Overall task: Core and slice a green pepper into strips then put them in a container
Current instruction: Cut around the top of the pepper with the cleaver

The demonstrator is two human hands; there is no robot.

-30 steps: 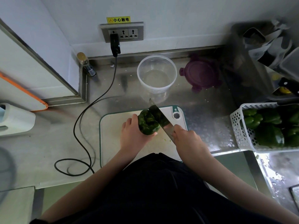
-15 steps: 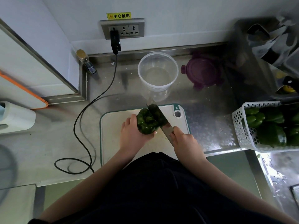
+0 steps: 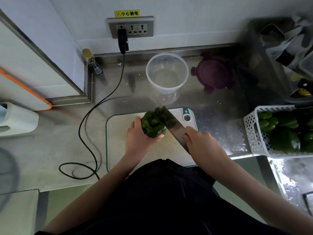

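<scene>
Sitting beyond the cutting board (image 3: 118,150), clear container (image 3: 166,77), nothing inside.

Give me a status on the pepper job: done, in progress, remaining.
Done: setup only. The cutting board is out and the clear container stands open, with no strips in it.
In hand: the left hand grips the green pepper on the board while the right hand holds the knife, its blade against the pepper's right side.
Left: coring, slicing into strips, filling the container.
</scene>
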